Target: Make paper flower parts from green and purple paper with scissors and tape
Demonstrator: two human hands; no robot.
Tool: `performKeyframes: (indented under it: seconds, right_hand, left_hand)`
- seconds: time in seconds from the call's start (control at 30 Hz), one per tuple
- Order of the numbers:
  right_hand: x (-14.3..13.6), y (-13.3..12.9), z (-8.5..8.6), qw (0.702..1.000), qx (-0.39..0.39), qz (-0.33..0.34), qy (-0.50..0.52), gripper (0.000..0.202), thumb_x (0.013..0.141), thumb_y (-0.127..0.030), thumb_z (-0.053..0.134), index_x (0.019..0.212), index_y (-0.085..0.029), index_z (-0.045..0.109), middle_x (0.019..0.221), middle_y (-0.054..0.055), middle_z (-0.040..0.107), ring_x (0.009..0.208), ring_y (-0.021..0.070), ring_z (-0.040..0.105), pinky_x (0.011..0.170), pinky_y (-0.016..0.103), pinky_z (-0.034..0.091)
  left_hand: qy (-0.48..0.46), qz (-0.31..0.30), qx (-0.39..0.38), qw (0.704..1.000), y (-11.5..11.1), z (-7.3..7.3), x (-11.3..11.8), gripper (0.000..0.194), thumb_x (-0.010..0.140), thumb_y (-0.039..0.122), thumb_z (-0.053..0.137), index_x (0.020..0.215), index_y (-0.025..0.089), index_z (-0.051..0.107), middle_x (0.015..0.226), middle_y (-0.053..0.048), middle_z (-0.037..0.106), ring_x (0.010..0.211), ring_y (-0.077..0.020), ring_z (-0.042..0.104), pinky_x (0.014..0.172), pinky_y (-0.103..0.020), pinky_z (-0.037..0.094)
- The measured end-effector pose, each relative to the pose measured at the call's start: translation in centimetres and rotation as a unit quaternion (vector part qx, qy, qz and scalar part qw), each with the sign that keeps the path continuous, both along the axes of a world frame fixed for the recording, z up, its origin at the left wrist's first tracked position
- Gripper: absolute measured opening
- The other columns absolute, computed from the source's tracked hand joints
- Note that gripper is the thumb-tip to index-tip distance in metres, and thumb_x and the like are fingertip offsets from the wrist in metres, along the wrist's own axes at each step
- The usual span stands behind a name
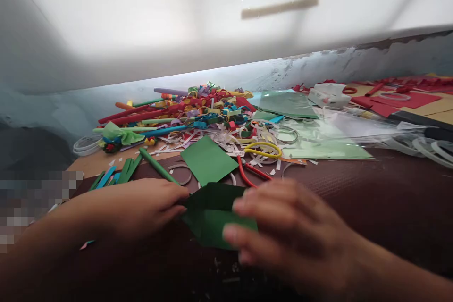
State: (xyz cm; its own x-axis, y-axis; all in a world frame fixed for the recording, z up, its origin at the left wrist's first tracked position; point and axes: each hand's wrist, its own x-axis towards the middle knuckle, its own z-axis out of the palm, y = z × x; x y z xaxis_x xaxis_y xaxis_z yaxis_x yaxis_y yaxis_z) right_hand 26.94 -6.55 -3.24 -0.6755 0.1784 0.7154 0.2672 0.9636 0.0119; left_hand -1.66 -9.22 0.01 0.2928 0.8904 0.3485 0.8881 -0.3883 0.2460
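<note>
A folded, creased piece of dark green paper (219,226) is between my two hands. My left hand (155,203) pinches its left corner between thumb and fingers. At its right side is my right hand (279,222), slightly blurred, with fingers apart over the paper's edge; whether they touch it is unclear. Just beyond lies a flat green paper square (209,160). Red-handled scissors (244,173) lie behind my right hand, and a green paper roll (155,165) is behind my left.
A heap of coloured paper chains (208,108) and scraps covers the back of the brown table (339,188). Clear plastic over light green sheets (325,150) lies at right, red paper (417,101) farther right. Green strips (128,170) lie at left, by a pale wall.
</note>
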Motion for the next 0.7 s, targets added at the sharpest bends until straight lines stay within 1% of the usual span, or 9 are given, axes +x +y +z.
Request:
performKeyframes:
  seconds: [0.03,0.1,0.17,0.23,0.3,0.37,0.47,0.6,0.7]
  right_hand:
    - [-0.1,-0.7,-1.4,0.999,-0.001,0.020,-0.038,0.032,0.095,-0.030,0.067,0.127,-0.025,0.066,0.124,0.001,0.072,0.120,0.0186,0.063,0.111,0.035,0.047]
    - [-0.2,-1.3,-3.5,0.994,-0.037,0.011,-0.103,0.035,0.099,-0.038,0.061,0.129,-0.022,0.066,0.135,0.004,0.068,0.127,0.0192,0.060,0.113,0.035,0.046]
    - [-0.2,-1.4,-4.5,0.986,-0.095,-0.006,-0.137,0.040,0.100,-0.041,0.058,0.133,-0.020,0.063,0.141,0.007,0.063,0.130,0.0216,0.059,0.112,0.037,0.048]
    - [-0.2,-1.2,-4.6,0.980,-0.147,-0.012,-0.136,0.039,0.100,-0.038,0.058,0.134,-0.019,0.063,0.140,0.008,0.064,0.129,0.0218,0.060,0.110,0.037,0.050]
    - [-0.3,-1.0,-4.2,0.976,-0.183,-0.004,-0.119,0.032,0.102,-0.027,0.054,0.131,-0.018,0.064,0.135,0.008,0.067,0.126,0.0184,0.062,0.109,0.033,0.050]
    - [-0.6,-0.6,-3.8,0.975,-0.200,0.009,-0.097,0.029,0.103,-0.018,0.049,0.127,-0.016,0.065,0.129,0.008,0.071,0.121,0.0156,0.064,0.107,0.029,0.051]
    - [-0.8,0.3,-3.4,0.980,-0.187,0.033,-0.062,0.027,0.103,-0.013,0.045,0.120,-0.011,0.067,0.120,0.010,0.075,0.111,0.0164,0.069,0.099,0.029,0.056]
    - [-1.2,0.9,-3.1,0.983,-0.171,0.045,-0.037,0.028,0.105,-0.013,0.042,0.110,-0.009,0.068,0.106,0.010,0.078,0.095,0.0168,0.073,0.086,0.028,0.059]
    - [-2.1,0.1,-3.4,0.993,-0.116,0.029,0.001,0.031,0.105,-0.012,0.040,0.102,-0.009,0.071,0.100,0.010,0.079,0.092,0.0188,0.073,0.084,0.030,0.059]
  left_hand:
    - [0.012,-0.001,0.013,1.000,-0.2,-0.3,-0.2,0.031,0.092,0.045,0.056,0.071,0.023,0.064,0.060,0.001,0.060,0.060,-0.0172,0.059,0.061,-0.027,0.049]
    - [0.028,-0.003,0.031,0.999,-0.3,-0.7,-0.1,0.026,0.093,0.039,0.056,0.074,0.023,0.064,0.064,0.000,0.062,0.065,-0.0181,0.061,0.066,-0.028,0.050]
    - [0.052,-0.019,0.047,0.997,-0.3,-0.9,0.3,0.023,0.095,0.031,0.055,0.076,0.022,0.064,0.068,-0.001,0.063,0.067,-0.0183,0.061,0.067,-0.029,0.051]
    - [0.100,-0.062,0.075,0.990,-0.6,-1.4,1.0,0.025,0.096,0.022,0.051,0.074,0.022,0.063,0.068,-0.001,0.062,0.065,-0.0183,0.059,0.063,-0.030,0.050]
    - [0.127,-0.117,0.100,0.980,-1.2,-2.4,1.6,0.026,0.096,0.016,0.050,0.075,0.021,0.063,0.070,-0.001,0.064,0.064,-0.0182,0.059,0.062,-0.031,0.049]
    - [0.115,-0.156,0.125,0.973,-2.1,-3.6,1.8,0.016,0.096,0.015,0.054,0.087,0.018,0.067,0.080,-0.002,0.070,0.075,-0.0176,0.064,0.071,-0.031,0.053]
    - [0.101,-0.166,0.164,0.967,-3.1,-5.1,1.8,0.014,0.094,0.014,0.062,0.107,0.012,0.068,0.097,-0.004,0.076,0.091,-0.0157,0.068,0.089,-0.028,0.052]
    - [0.116,-0.165,0.179,0.963,-3.5,-5.5,2.3,0.018,0.094,0.024,0.066,0.108,0.014,0.069,0.098,-0.002,0.079,0.089,-0.0187,0.072,0.084,-0.033,0.055]
    - [0.122,-0.165,0.220,0.954,-3.8,-5.6,2.7,0.021,0.100,0.014,0.050,0.108,0.014,0.069,0.101,-0.003,0.079,0.095,-0.0197,0.072,0.090,-0.034,0.053]
